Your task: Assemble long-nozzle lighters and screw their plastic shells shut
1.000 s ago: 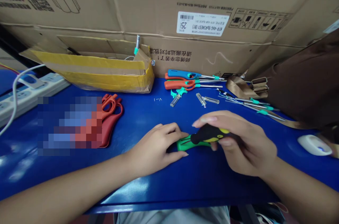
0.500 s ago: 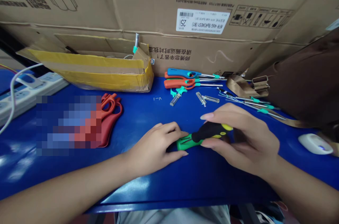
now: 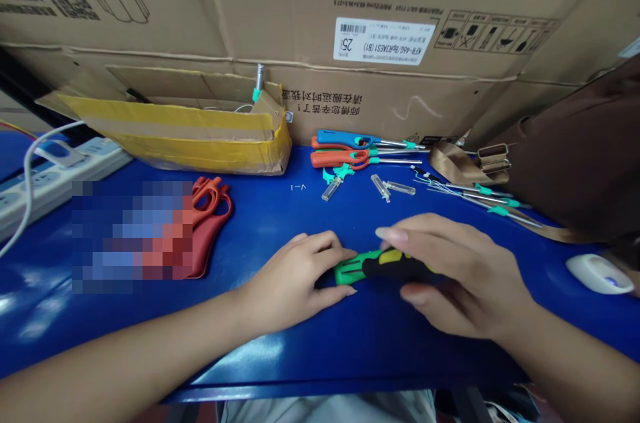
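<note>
**Hands and the held work.** Left hand (image 3: 293, 280) palm down on the blue tabletop (image 3: 350, 350), fingers and thumb closed on the left end of a green plastic piece (image 3: 350, 269), pressing it flat to the surface. Right hand (image 3: 465, 276) wrapped over a black-and-yellow handle (image 3: 395, 264), index finger stretched along its top, thumb beneath. Handle laid end to end with the green plastic piece, touching it, directly between the two hands. Joint between the two parts too hidden to tell any more.

**Surroundings.** Beyond the hands, against a large cardboard box (image 3: 300, 23): orange and blue lighters (image 3: 345, 151) lying side by side. Nearer, just past the right fingertips: small clear tubes (image 3: 386, 187). Beyond the right knuckles: thin metal rods (image 3: 480, 200) with teal collars. Left of the left hand: red plastic shells (image 3: 213, 206) beside a pixelated patch. Farther left and back: a cardboard tray (image 3: 200, 136) bound in yellow tape, and a white power strip (image 3: 55, 166). Right of the right wrist: a white oval object (image 3: 595, 273). Behind that: a brown bag (image 3: 575, 156) with tan strap and buckle (image 3: 473, 166).
</note>
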Tool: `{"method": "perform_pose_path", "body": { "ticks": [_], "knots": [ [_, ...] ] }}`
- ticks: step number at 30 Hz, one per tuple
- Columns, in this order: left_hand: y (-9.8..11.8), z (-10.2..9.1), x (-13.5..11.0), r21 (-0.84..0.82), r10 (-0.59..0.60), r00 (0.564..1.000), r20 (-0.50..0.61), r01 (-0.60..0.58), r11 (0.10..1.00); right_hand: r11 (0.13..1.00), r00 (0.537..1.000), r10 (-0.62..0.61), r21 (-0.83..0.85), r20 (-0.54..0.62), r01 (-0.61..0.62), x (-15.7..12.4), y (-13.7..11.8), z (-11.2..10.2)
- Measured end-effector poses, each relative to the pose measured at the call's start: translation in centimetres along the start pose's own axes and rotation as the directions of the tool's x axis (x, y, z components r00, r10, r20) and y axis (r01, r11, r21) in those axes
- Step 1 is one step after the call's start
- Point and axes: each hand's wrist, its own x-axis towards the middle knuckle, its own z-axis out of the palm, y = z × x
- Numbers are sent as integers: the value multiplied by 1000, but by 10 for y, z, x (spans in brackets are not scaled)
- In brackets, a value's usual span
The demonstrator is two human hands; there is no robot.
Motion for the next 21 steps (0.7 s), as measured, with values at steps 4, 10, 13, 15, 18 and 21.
{"method": "perform_pose_path", "body": {
  "ticks": [4,10,13,15,18,21],
  "knots": [
    [-1,1,0,-4,2,1000,5,-2,1000,968,1000,19,249,-7,-17,0,5,4],
    [1,-1,1,-25,-18,999,32,19,999,998,997,56,32,-50,-54,-1,7,4],
    [3,-3,2,-29,-24,999,37,25,999,977,989,146,156,20,-148,-4,8,8],
    [3,-3,2,-18,-27,999,36,28,999,955,988,145,255,43,-151,-5,9,10],
    [2,-1,1,-13,-23,999,33,23,1000,982,999,45,182,-2,-44,-2,9,10],
    [1,-1,1,-22,-11,1000,26,12,1000,999,999,39,7,-33,-38,-2,9,9]
  ]
}}
